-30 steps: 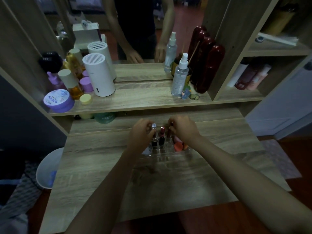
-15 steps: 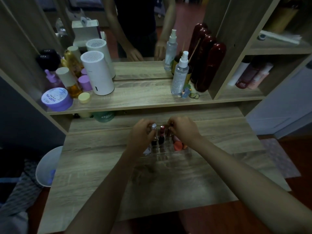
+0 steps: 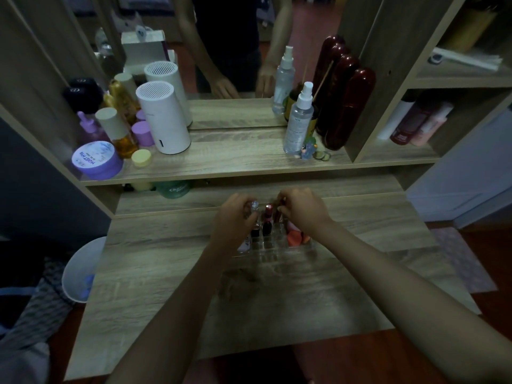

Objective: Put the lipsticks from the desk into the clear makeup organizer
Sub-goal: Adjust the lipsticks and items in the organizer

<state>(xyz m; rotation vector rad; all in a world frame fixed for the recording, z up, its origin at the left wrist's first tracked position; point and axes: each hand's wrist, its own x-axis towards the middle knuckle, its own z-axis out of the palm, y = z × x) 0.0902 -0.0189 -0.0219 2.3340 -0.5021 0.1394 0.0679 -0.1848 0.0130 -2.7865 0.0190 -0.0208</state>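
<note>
The clear makeup organizer (image 3: pixel 277 249) sits on the wooden desk (image 3: pixel 171 273), a little behind its middle. Several lipsticks stand upright in its slots, among them a dark red one (image 3: pixel 267 220). My left hand (image 3: pixel 235 217) is over the organizer's left side, fingers closed on a clear-capped lipstick (image 3: pixel 254 207) standing in a slot. My right hand (image 3: pixel 302 209) is over the back right, fingertips pinched on a dark lipstick (image 3: pixel 278 214). Orange sponges (image 3: pixel 295 239) lie in the right compartment.
A shelf (image 3: pixel 235 162) just behind the organizer carries a white cylinder (image 3: pixel 163 117), a purple jar (image 3: pixel 95 162), bottles and a spray bottle (image 3: pixel 299 120). A mirror stands behind it. A white bin (image 3: pixel 80 270) stands left of the desk.
Both hands have stayed at the organizer with almost no movement. The view has tilted down slightly.
</note>
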